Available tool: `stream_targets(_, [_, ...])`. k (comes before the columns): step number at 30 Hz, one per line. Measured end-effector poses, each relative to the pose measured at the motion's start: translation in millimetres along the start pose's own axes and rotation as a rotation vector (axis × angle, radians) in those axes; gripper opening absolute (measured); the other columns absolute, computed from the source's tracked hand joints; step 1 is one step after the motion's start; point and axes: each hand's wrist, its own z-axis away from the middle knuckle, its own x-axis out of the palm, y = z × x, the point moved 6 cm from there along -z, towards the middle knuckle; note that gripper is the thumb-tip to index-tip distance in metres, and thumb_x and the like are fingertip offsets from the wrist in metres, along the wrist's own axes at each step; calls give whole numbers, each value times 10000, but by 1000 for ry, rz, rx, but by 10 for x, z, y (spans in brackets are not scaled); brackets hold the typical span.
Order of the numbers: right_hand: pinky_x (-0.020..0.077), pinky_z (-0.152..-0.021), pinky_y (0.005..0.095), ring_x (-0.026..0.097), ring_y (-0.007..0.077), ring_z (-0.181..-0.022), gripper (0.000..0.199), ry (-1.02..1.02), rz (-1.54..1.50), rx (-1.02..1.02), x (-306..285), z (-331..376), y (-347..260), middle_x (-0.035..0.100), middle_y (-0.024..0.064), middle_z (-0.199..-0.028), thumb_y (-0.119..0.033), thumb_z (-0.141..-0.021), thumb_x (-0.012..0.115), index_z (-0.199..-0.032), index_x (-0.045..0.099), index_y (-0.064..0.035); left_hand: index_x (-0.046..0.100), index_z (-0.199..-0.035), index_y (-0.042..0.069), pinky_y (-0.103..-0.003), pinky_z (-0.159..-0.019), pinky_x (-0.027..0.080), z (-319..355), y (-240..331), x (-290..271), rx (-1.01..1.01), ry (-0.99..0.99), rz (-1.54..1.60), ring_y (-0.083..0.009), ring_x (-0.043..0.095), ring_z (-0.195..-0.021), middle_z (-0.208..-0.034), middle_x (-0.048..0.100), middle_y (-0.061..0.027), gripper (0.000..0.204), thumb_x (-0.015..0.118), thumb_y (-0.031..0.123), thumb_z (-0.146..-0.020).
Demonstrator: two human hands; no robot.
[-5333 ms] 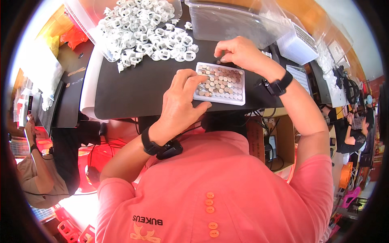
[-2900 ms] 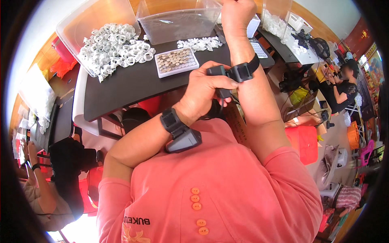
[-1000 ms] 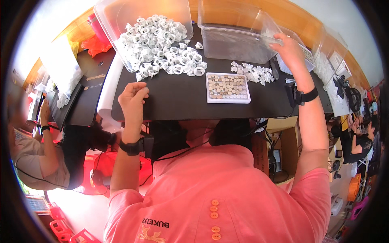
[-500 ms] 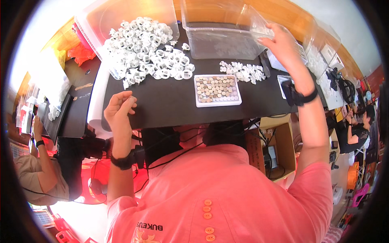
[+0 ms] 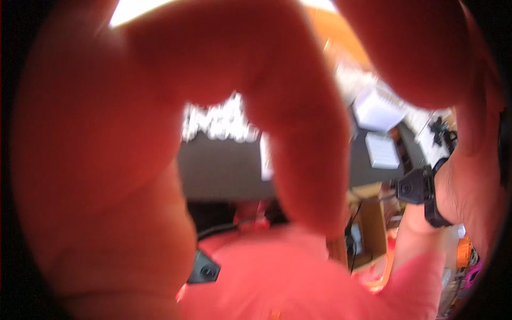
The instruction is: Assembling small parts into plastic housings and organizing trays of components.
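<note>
My left hand [image 5: 96,160] is held up very near the camera, large and out of focus over the left and middle of the view. Its bent fingers are apart, with a finger hanging down past the centre and nothing visible between them. At the right edge my right hand [image 5: 474,144] is also raised close, its blurred fingers running out of the top, so its grip is hidden. A black device on a strap [image 5: 418,186] is on the right wrist. Through the finger gap show piled white plastic parts [image 5: 221,120] and an edge of a white tray [image 5: 265,160].
A dark table [image 5: 224,168] lies behind the hands. On its right stand a white box [image 5: 377,109] and a flat pale tray [image 5: 382,151]. Below the table edge is an open cardboard box [image 5: 376,234]. Most of the tabletop is hidden.
Both hands have come up close to the camera, the left from the table's front edge and the right from the clear bin. They now cover most of the view.
</note>
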Motion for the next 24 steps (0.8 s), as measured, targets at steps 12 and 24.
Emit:
stream_targets(12, [412, -623, 274, 541, 154, -716, 57, 368, 124, -126, 133, -215, -766, 610, 59, -895, -96, -899, 565, -929, 596, -58, 538, -1382, 20, -348, -726, 525, -179, 119, 550, 58, 62, -90, -381, 583, -1136, -1355, 512, -274, 842, 735, 586, -790])
stream_targets(24, [406, -615, 278, 542, 164, -719, 71, 251, -65, -132, 429, 3, 127, 614, 75, -889, -90, -886, 571, -933, 596, -44, 663, -1229, 65, -289, -739, 506, 290, 87, 1081, -347, -48, -69, -281, 621, -1055, -1258, 601, -200, 471, 726, 350, -860])
